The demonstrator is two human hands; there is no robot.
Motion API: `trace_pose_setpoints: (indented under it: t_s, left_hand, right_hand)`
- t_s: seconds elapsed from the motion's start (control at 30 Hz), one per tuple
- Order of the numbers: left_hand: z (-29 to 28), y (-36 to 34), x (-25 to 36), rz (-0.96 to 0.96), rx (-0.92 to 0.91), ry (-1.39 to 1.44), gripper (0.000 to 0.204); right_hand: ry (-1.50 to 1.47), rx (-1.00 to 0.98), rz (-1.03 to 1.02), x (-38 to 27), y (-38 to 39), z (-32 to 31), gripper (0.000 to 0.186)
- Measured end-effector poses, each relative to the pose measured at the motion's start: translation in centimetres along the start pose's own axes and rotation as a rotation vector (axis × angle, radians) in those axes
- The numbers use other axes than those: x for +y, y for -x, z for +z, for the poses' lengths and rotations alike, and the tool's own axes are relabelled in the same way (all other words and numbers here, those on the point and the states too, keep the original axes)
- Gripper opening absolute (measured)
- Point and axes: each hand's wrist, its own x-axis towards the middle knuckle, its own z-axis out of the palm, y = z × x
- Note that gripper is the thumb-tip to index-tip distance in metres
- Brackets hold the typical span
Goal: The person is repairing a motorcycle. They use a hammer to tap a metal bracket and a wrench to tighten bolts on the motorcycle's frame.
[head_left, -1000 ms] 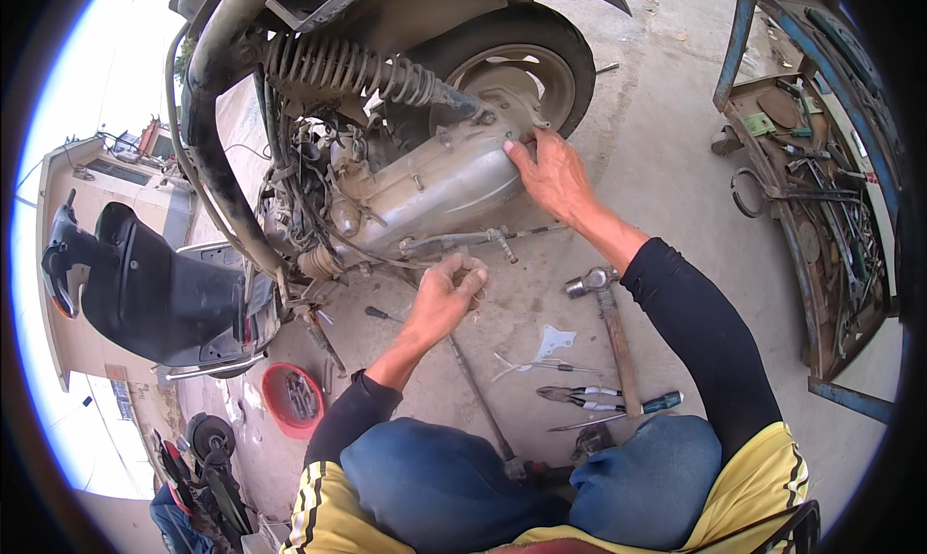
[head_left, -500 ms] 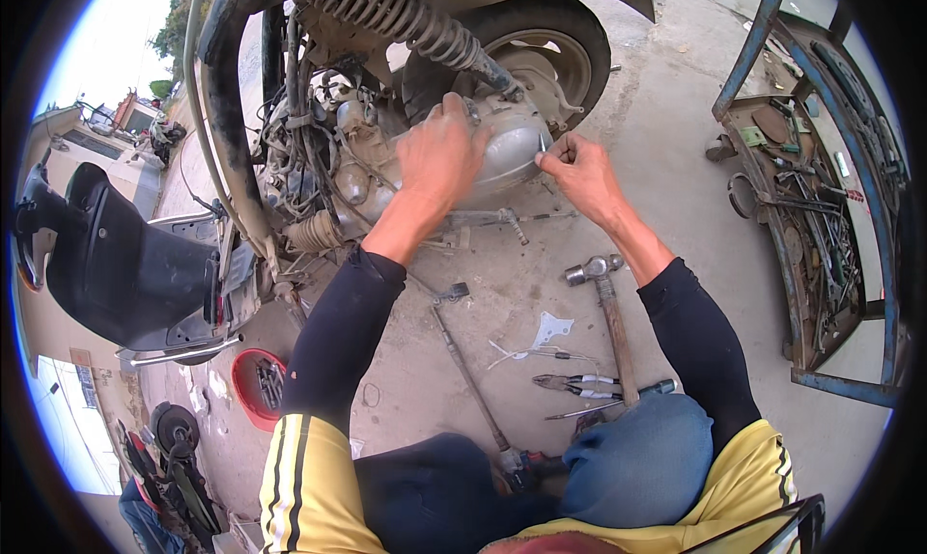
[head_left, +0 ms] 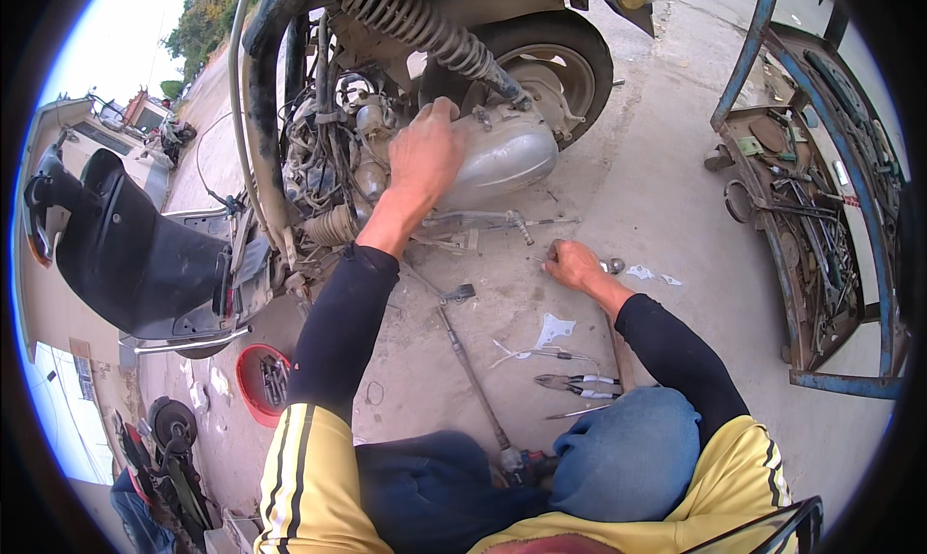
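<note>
My left hand [head_left: 427, 153] is at the inner end of the silver engine cover [head_left: 502, 160] on a partly dismantled scooter. Its fingers bend over the far side and are slightly smeared, so their grip is unclear. Lower and to the right, my right hand [head_left: 576, 263] hangs above the ground with fingertips pinched together. Whatever they hold is too small to make out. Just behind its wrist shows the ball-peen hammer's head [head_left: 615, 264], and my forearm hides part of the handle. Wiring and hoses [head_left: 323, 134] crowd the engine left of my left hand.
White gasket-like pieces [head_left: 554, 330], pliers [head_left: 576, 385], thin wire [head_left: 550, 354] and a long bar [head_left: 473, 375] joined to a power tool [head_left: 521, 467] lie before my knees. A red bowl [head_left: 243, 400] holds metal parts. A blue-framed tool cart [head_left: 840, 385] stands right; a black scooter seat [head_left: 135, 255], left.
My right hand has come down from the cover's outer end to above the hammer head. My left hand has slid left along the cover. The view has shifted slightly.
</note>
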Motion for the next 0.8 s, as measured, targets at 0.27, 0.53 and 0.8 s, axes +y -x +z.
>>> trace_pose_setpoints:
  t_s: [0.27,0.53,0.8]
  left_hand:
    - [-2.5,3.0,-1.6,-0.086,-0.198,-0.087,0.044]
    - [-1.0,3.1,-0.1,-0.027,-0.241,-0.181,0.035]
    - [0.0,10.9,3.5,0.401,-0.41,0.062,0.031]
  right_hand:
    - [0.162,0.281,-0.095,2.7,6.2,0.2,0.053]
    - [0.22,0.234,0.199,3.6,15.4,1.5,0.072]
    - [-0.64,-0.022,0.347,7.3,14.7,0.4,0.039]
